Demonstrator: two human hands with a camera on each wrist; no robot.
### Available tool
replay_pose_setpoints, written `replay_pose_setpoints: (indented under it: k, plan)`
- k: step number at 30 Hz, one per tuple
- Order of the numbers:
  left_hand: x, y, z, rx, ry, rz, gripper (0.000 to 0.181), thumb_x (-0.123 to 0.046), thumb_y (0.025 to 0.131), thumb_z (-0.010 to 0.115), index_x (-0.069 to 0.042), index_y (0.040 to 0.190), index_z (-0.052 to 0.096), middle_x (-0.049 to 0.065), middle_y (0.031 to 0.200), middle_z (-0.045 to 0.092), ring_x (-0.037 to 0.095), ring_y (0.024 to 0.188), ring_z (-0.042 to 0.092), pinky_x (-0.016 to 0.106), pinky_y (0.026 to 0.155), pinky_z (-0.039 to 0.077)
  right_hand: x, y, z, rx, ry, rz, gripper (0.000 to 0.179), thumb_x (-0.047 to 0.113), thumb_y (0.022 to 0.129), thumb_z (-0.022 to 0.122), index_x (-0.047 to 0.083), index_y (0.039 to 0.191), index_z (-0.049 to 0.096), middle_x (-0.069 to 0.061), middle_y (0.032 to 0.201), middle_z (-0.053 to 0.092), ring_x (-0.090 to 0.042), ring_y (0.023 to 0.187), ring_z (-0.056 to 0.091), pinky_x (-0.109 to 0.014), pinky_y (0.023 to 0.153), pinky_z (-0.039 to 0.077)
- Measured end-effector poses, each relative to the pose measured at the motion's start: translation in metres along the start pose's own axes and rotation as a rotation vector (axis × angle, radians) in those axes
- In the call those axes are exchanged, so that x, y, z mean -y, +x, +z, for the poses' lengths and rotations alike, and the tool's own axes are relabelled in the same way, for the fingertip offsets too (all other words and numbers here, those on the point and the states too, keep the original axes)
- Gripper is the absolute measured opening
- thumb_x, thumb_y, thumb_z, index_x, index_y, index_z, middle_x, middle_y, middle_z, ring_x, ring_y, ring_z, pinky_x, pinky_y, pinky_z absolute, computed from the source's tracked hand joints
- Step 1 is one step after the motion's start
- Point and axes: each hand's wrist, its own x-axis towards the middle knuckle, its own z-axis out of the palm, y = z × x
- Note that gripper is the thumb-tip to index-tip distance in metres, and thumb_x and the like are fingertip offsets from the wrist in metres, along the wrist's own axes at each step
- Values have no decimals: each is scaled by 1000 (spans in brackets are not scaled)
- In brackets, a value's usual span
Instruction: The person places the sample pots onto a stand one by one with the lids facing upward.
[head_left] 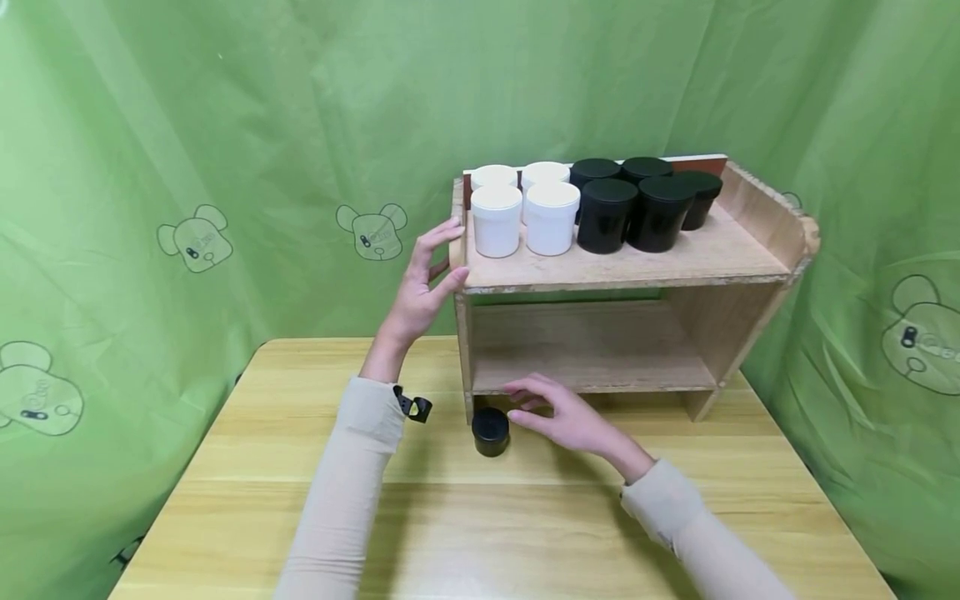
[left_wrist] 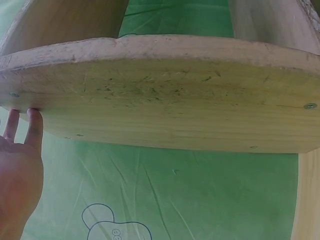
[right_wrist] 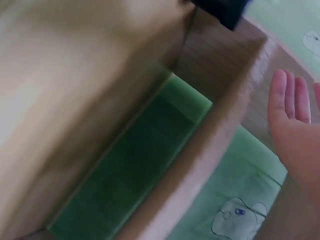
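Observation:
Against the left side board of a wooden shelf unit (head_left: 630, 271), my left hand (head_left: 420, 292) rests its fingertips and thumb. The left wrist view shows two fairly straight fingers (left_wrist: 35, 132) touching the board's outer face (left_wrist: 175, 110). A small black lidded jar (head_left: 491, 432) stands upright on the table near the shelf's front left leg. Just right of that jar is my right hand (head_left: 566, 417), fingers loosely bent and holding nothing, the thumb tip close to the lid. Whether thumb and jar touch, I cannot tell. In the right wrist view the hand (right_wrist: 300, 135) shows extended fingers.
On the top board stand several white lidded jars (head_left: 497, 221) at the left and several black ones (head_left: 606, 217) to their right. Below is a lower shelf board (head_left: 585, 350). The unit stands on a wooden table (head_left: 465, 533), with green curtain (head_left: 300, 125) behind and at both sides.

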Motion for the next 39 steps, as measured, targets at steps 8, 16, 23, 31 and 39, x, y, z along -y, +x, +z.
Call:
replay_pose_setpoints:
  k: [8,16,23,31,39]
  plan:
    - [0,1,1,-9,-3,-17,54,0,97,59,-4,148,40,14,166,32,28,156,29,56,123,38,-20,-1,21,56,-30,65,52,31,101,68,10,147,56,-14,148,56,-40,130,59,-59,111,49]
    - [0,0,0,2,-8,3,54,-5,99,61,-13,149,42,5,166,34,22,155,30,54,122,39,-29,3,36,111,-114,81,58,32,100,69,11,151,52,-16,149,52,-38,137,51,-63,113,44]
    - [1,0,-1,6,7,17,54,-11,100,61,-15,150,41,2,166,34,20,155,30,54,121,40,-34,7,50,95,-144,119,61,26,97,73,12,152,50,-15,144,54,-32,127,56,-55,108,48]
    - [1,-1,-1,5,11,22,54,-12,100,61,-15,150,41,1,166,34,20,155,31,53,121,41,-38,10,62,52,-188,122,58,19,95,76,13,148,54,-14,139,56,-28,121,58,-50,103,51]
    - [2,0,0,-1,3,28,54,-9,100,61,-14,150,41,3,166,34,20,155,30,54,121,40,-39,11,62,49,-184,153,57,19,95,76,16,148,55,-10,137,57,-24,116,59,-44,99,52]
